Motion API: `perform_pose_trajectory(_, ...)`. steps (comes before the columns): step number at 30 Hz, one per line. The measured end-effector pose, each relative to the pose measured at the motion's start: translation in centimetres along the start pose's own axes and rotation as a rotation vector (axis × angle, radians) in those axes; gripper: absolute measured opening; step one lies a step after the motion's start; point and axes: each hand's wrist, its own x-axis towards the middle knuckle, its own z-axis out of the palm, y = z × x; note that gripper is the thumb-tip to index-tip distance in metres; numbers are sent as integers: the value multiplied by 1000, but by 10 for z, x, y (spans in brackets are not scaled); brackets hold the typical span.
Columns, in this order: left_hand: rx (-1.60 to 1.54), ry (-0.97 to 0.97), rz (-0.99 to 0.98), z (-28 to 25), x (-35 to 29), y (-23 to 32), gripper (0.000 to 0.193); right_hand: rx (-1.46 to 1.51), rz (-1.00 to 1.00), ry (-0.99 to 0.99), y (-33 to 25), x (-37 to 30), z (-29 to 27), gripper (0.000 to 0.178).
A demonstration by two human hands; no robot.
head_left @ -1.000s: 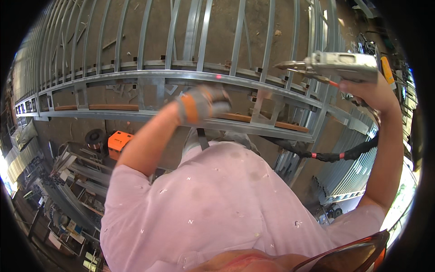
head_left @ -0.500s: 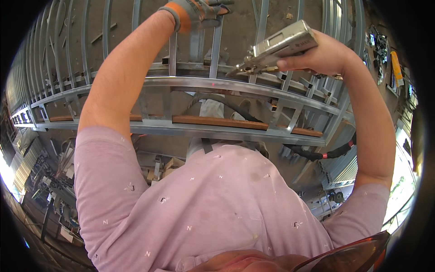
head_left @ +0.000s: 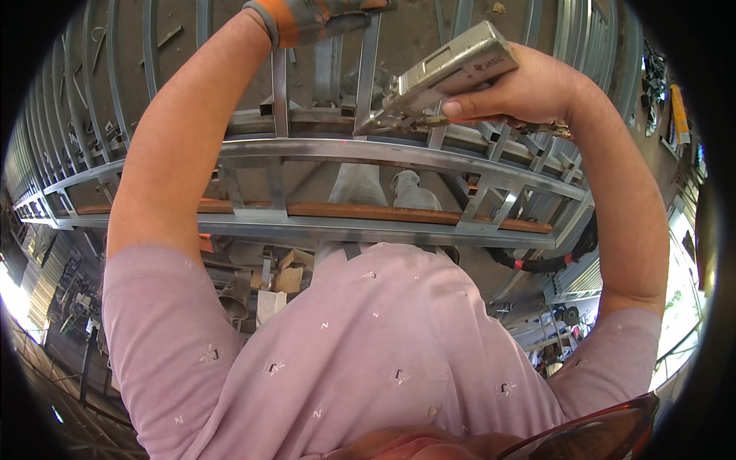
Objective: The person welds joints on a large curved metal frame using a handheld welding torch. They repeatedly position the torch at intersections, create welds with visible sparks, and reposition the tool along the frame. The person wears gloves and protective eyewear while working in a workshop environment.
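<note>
Orange and grey, the glove (head_left: 282,23) on the left hand (head_left: 318,21) sits at the picture's top edge, its fingers stretched across a metal bar (head_left: 369,61); the edge cuts them off, so I cannot tell whether they close round it. The bare right hand (head_left: 502,98) has its fingers wrapped snugly about a silvery tool (head_left: 452,70), the thumb laid along its side. The tool slants down to the left, and its narrow tip comes to the foot of that same bar, by the middle rail (head_left: 418,156); whether tip and metal touch, I cannot tell. A second ago the tool was up at the right, well apart from this spot, and the left hand was nearer the body; now both have moved in about one bar, so the work, as I judge it, centres on the joint at its foot. A small red dot (head_left: 344,140) shows on the rail just beside the tip. Further out, a red-brown strip (head_left: 345,211) runs just beyond the near rail (head_left: 383,228), a black hose (head_left: 586,239) curves at the right, and brown floor (head_left: 230,69) shows between more bars.
</note>
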Motion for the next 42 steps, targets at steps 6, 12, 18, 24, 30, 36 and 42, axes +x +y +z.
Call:
perform_pose_trajectory(6, 0, 23, 10, 2, 1, -2, 38, -9, -12, -40, 14, 13, 5, 49)
perform_pose_trajectory(12, -3, 10, 1, 0, 3, 1, 37, -21, 13, -76, 2, 16, 4, 49)
perform_pose_trajectory(18, -8, 19, 1, -1, 1, 1, 37, -109, 34, -35, -3, 15, 6, 52)
perform_pose_trajectory(24, 59, 29, 40, 6, 2, -1, 36, -75, 13, -50, -1, 14, 5, 56)
perform_pose_trajectory(30, 53, 119, 107, 14, 0, -8, 33, -59, 72, -22, 0, 16, 6, 61)
perform_pose_trajectory(36, 76, 41, 77, 8, 1, -4, 33, -124, 124, -33, -9, 15, 4, 57)
perform_pose_trajectory(42, 50, 29, 73, 7, 1, -6, 32, -114, 138, -35, -5, 15, 4, 55)
